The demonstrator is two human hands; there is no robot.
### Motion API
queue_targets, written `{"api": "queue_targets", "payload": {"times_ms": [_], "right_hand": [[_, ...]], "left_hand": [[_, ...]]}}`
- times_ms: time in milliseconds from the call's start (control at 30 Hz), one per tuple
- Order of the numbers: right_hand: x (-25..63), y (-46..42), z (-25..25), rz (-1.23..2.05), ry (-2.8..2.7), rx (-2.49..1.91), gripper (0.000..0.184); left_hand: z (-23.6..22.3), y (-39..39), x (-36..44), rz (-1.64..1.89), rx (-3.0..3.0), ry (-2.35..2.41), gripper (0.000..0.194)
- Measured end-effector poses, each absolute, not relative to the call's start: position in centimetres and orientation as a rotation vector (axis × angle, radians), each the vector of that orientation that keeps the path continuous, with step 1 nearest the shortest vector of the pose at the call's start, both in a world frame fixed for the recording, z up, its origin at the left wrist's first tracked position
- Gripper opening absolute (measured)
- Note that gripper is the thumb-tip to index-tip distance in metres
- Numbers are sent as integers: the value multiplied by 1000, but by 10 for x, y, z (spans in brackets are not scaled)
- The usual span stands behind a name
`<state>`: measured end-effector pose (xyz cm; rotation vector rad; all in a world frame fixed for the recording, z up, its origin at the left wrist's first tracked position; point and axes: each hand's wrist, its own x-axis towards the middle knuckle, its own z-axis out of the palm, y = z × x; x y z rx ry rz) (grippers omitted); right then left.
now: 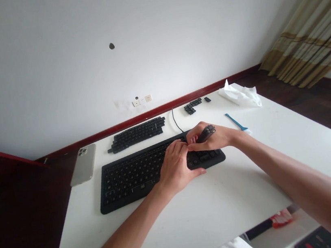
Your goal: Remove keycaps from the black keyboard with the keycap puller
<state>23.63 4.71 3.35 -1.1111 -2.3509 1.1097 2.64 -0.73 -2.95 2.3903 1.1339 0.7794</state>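
A black keyboard [129, 174] lies on the white table. Many key positions on its left part show small pale centres without caps; darker caps sit at the right end. My left hand [175, 163] rests over its right half, fingers stretched across the keys and thumb spread at the front edge. Closed round a dark tool [206, 133], my right hand [202, 137] is over the right part of the keyboard, touching the left fingertips. The tool's working end is hidden by the hands. Behind the keyboard, removed black keycaps [137, 134] stand in rows, with smaller keycap groups [193, 105] farther right.
At the table's left edge lies a phone [83, 164]. A blue brush [235, 121] is right of my right hand, with a crumpled white plastic bag [240, 95] beyond it. The keyboard's cable [176, 121] runs to the back edge. Behind the table [225, 197] is a wall.
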Motion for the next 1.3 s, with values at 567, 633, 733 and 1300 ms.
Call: {"api": "queue_targets", "payload": {"times_ms": [567, 633, 733, 1300], "right_hand": [[212, 26, 14, 1286, -1912, -1076, 46], [206, 14, 6, 1290, -1703, -1120, 50], [199, 1, -7, 1188, -1454, -1209, 53], [190, -18, -27, 890, -1366, -1211, 48]], "left_hand": [[-31, -7, 23, 845, 2403, 1078, 68], [-32, -7, 23, 850, 2411, 1067, 66], [-32, -8, 23, 837, 2432, 1085, 64], [-36, -13, 24, 564, 2677, 1141, 50]]}}
